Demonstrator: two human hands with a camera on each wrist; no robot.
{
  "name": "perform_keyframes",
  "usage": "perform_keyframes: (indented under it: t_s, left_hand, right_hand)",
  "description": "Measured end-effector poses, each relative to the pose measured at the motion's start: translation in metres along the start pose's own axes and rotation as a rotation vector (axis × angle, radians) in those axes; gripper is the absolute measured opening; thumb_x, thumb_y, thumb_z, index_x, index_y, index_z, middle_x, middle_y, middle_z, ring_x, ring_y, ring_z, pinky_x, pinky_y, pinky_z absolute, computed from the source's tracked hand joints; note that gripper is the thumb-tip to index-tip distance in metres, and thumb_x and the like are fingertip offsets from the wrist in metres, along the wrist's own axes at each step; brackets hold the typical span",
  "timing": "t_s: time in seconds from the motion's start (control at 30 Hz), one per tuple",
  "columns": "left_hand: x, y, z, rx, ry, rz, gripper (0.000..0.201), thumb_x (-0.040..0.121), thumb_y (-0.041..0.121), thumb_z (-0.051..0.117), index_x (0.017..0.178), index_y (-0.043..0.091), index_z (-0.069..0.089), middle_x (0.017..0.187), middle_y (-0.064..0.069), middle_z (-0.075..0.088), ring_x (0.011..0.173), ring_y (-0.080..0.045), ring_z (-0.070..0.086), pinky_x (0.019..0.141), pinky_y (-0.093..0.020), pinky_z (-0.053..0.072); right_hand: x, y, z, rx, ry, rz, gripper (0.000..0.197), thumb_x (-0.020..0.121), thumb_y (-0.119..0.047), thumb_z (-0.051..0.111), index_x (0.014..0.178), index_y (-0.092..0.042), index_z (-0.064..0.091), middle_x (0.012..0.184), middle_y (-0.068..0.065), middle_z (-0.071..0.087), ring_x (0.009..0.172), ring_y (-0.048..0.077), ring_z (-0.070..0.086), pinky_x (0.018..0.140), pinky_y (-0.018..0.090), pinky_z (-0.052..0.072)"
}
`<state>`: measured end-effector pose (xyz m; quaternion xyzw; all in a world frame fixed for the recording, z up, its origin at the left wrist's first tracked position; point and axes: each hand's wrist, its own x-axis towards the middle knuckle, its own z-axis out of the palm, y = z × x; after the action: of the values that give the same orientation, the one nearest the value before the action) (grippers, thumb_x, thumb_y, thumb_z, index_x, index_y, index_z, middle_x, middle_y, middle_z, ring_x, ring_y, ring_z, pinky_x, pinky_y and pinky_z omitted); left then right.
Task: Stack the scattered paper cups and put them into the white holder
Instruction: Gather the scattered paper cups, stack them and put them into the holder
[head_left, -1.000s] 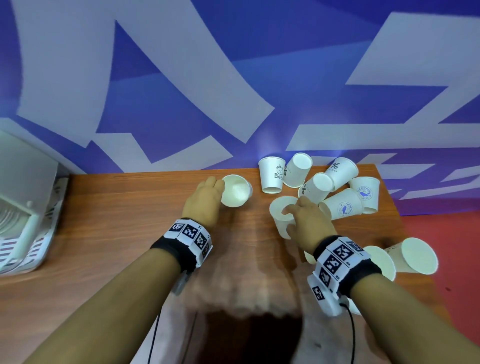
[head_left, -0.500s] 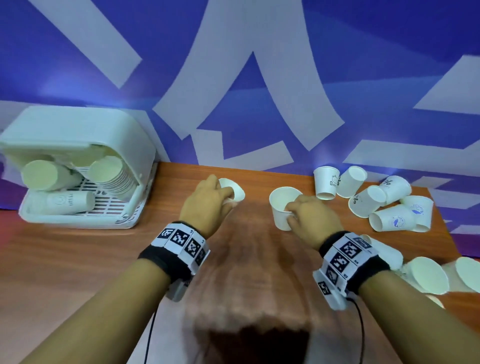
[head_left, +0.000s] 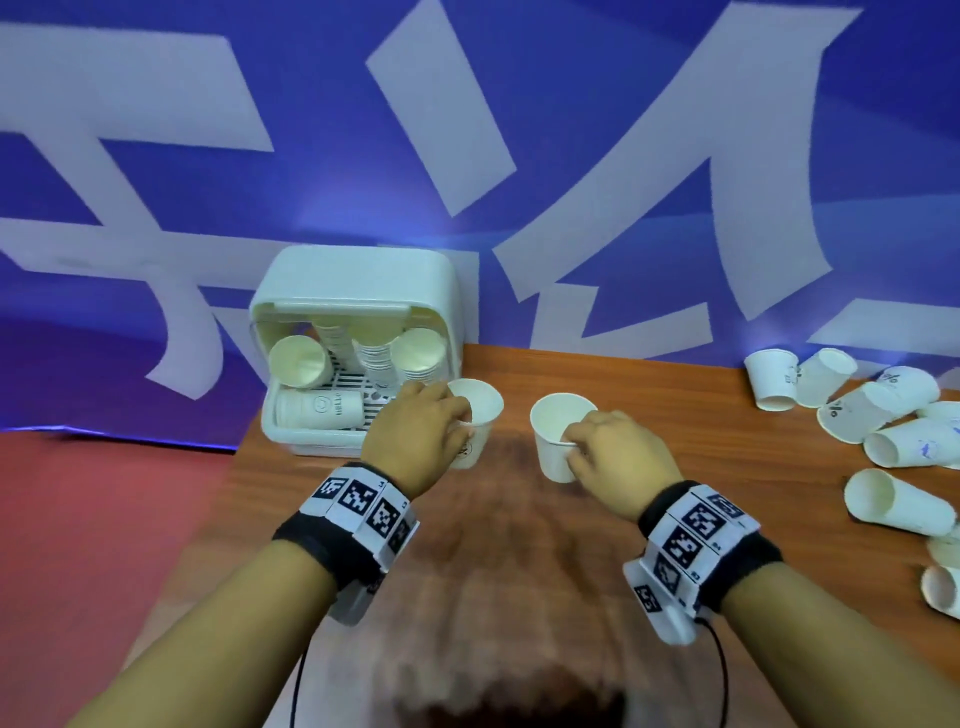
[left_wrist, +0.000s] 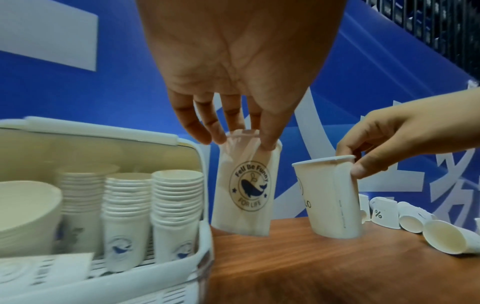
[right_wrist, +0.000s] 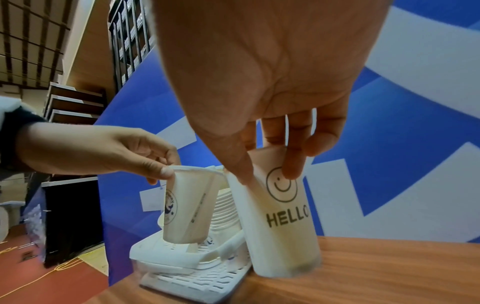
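Observation:
My left hand (head_left: 415, 431) pinches the rim of a whale-logo paper cup (head_left: 475, 421) (left_wrist: 245, 185), held upright above the table just right of the white holder (head_left: 353, 291) (left_wrist: 130, 283). My right hand (head_left: 613, 457) pinches the rim of a "HELLO" smiley cup (head_left: 558, 436) (right_wrist: 280, 222), also upright and lifted, a short gap to the right of the first cup. The holder's lid is up; inside stand several stacks of cups (left_wrist: 176, 209), and one cup lies flat on its slatted floor (head_left: 319, 408).
Several loose cups (head_left: 852, 410) lie scattered at the right end of the wooden table (head_left: 727, 457), some upside down, some on their sides. A blue and white banner runs behind the table. Red floor (head_left: 104, 519) shows beyond the table's left edge.
Both hands have lifted a cup each and carried it left from the scattered pile toward the holder. The view has swung left, so the holder now sits just ahead of the left hand.

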<state>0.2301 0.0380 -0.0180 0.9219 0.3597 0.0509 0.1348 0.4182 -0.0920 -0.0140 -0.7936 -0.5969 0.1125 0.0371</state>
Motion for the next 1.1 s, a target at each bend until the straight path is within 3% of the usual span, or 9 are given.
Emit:
perform_keyframes:
  t_s: [0.23, 0.33, 0.47, 0.7, 0.8, 0.97, 1.1]
  left_hand:
    - [-0.038, -0.078, -0.021, 0.016, 0.162, -0.019, 0.016, 0.088, 0.025, 0.06, 0.095, 0.015, 0.071, 0.1, -0.002, 0.069, 0.1, -0.028, 0.053, 0.079, -0.036, 0.044]
    - [-0.041, -0.096, -0.025, 0.015, 0.202, -0.07, 0.017, 0.089, 0.027, 0.059, 0.094, 0.017, 0.073, 0.097, 0.0, 0.071, 0.103, -0.026, 0.053, 0.08, -0.036, 0.043]
    - [-0.03, -0.11, -0.017, -0.008, 0.265, -0.114, 0.015, 0.088, 0.028, 0.062, 0.091, 0.019, 0.074, 0.09, 0.001, 0.072, 0.098, -0.026, 0.054, 0.075, -0.035, 0.045]
    - [-0.001, -0.111, 0.009, 0.009, 0.371, -0.183, 0.004, 0.075, 0.022, 0.077, 0.076, 0.019, 0.075, 0.071, 0.002, 0.071, 0.079, -0.028, 0.06, 0.063, -0.032, 0.05]
    - [0.009, -0.113, 0.019, 0.044, 0.292, -0.207, 0.007, 0.077, 0.025, 0.074, 0.078, 0.018, 0.075, 0.074, 0.0, 0.072, 0.081, -0.028, 0.06, 0.066, -0.034, 0.049]
    - [0.016, -0.121, 0.035, 0.165, 0.04, -0.219, 0.024, 0.092, 0.035, 0.053, 0.101, 0.021, 0.071, 0.096, 0.0, 0.07, 0.1, -0.026, 0.053, 0.078, -0.036, 0.045]
    - [0.021, -0.124, 0.044, 0.263, -0.084, -0.195, 0.029, 0.096, 0.032, 0.042, 0.11, 0.023, 0.065, 0.108, 0.001, 0.065, 0.107, -0.025, 0.05, 0.082, -0.035, 0.041]
  right_hand:
    - [0.015, -0.077, 0.018, 0.006, 0.014, -0.026, 0.024, 0.092, -0.027, 0.044, 0.107, -0.023, 0.062, 0.105, -0.001, 0.062, 0.102, 0.022, 0.051, 0.074, 0.032, 0.043]
    - [0.019, -0.093, 0.02, 0.02, 0.016, -0.025, 0.021, 0.092, -0.028, 0.044, 0.104, -0.023, 0.062, 0.103, 0.001, 0.064, 0.101, 0.024, 0.052, 0.072, 0.032, 0.042]
    - [0.023, -0.097, 0.018, 0.022, -0.005, -0.01, 0.021, 0.095, -0.031, 0.041, 0.102, -0.023, 0.059, 0.101, 0.005, 0.063, 0.101, 0.025, 0.054, 0.071, 0.031, 0.041]
    - [0.04, -0.08, 0.016, 0.015, -0.021, -0.056, 0.021, 0.095, -0.031, 0.041, 0.1, -0.022, 0.059, 0.102, 0.002, 0.064, 0.102, 0.022, 0.053, 0.071, 0.03, 0.041]
    - [0.049, -0.073, 0.019, 0.012, -0.035, -0.068, 0.021, 0.095, -0.031, 0.041, 0.101, -0.023, 0.06, 0.103, 0.0, 0.065, 0.103, 0.022, 0.053, 0.072, 0.03, 0.042]
    - [0.055, -0.068, 0.025, 0.018, -0.091, -0.031, 0.021, 0.094, -0.03, 0.041, 0.102, -0.024, 0.06, 0.107, 0.0, 0.064, 0.106, 0.022, 0.052, 0.075, 0.032, 0.043]
    - [0.055, -0.065, 0.025, 0.023, -0.092, -0.013, 0.021, 0.095, -0.03, 0.04, 0.1, -0.022, 0.059, 0.105, 0.0, 0.064, 0.104, 0.023, 0.052, 0.074, 0.033, 0.043]
